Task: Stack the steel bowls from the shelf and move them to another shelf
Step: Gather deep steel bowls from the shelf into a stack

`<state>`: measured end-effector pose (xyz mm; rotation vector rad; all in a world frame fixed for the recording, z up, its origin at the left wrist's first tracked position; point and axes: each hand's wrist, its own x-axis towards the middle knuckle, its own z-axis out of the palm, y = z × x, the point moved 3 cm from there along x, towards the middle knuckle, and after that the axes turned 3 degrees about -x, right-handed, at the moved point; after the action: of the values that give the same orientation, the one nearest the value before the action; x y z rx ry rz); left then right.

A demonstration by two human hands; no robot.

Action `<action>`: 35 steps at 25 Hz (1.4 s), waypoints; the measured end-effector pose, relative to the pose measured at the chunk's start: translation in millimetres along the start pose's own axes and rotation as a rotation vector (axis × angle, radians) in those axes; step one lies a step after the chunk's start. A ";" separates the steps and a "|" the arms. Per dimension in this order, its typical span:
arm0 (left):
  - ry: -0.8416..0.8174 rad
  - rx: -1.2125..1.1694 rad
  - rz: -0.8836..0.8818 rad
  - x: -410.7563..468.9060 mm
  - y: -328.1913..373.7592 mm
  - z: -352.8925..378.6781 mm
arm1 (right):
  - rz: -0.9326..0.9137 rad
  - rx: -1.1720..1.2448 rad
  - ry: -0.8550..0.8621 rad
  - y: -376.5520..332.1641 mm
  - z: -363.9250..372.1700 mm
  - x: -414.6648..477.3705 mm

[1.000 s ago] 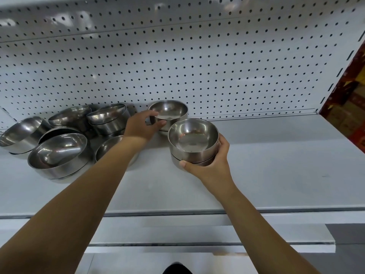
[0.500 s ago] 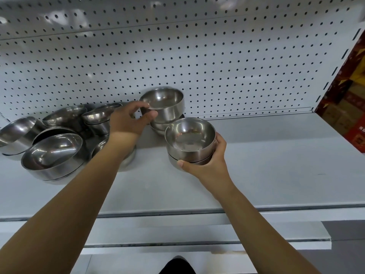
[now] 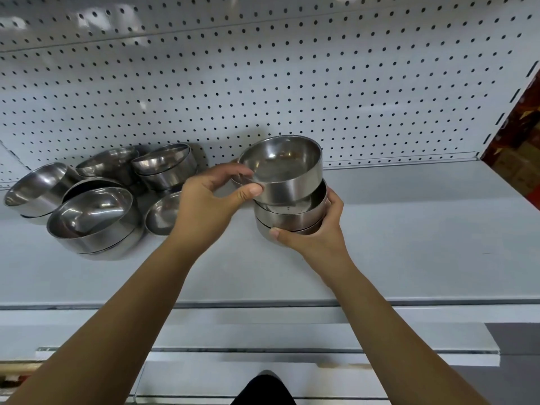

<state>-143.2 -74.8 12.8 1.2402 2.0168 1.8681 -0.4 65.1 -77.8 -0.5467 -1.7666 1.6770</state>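
My left hand [image 3: 210, 209] pinches the rim of a steel bowl [image 3: 285, 171], thumb outside and fingers inside. That bowl hangs tilted just over a short stack of steel bowls [image 3: 292, 219], its base dipping into the top one. My right hand [image 3: 317, 233] grips the stack from its right side and front, on the grey shelf [image 3: 409, 244]. Several more steel bowls [image 3: 93, 220] lie in a loose cluster at the shelf's left, some nested, some tipped. One bowl [image 3: 162, 214] is partly hidden behind my left wrist.
A white pegboard wall [image 3: 292, 83] closes the back of the shelf. A lower white shelf [image 3: 321, 343] juts out below the front edge. Red and brown boxes [image 3: 520, 147] show past the shelf's right upright.
My left hand has lifted a bowl from the back of the shelf and carried it right, over the stack my right hand holds. The view has shifted slightly.
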 end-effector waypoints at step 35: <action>-0.337 -0.296 -0.229 -1.0 -30.7 -20.8 | 0.020 -0.242 0.170 -12.1 37.0 -24.6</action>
<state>-169.3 -88.5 -9.8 1.1018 1.5700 1.6464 -6.9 20.3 -69.3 -0.7920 -1.8539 1.3923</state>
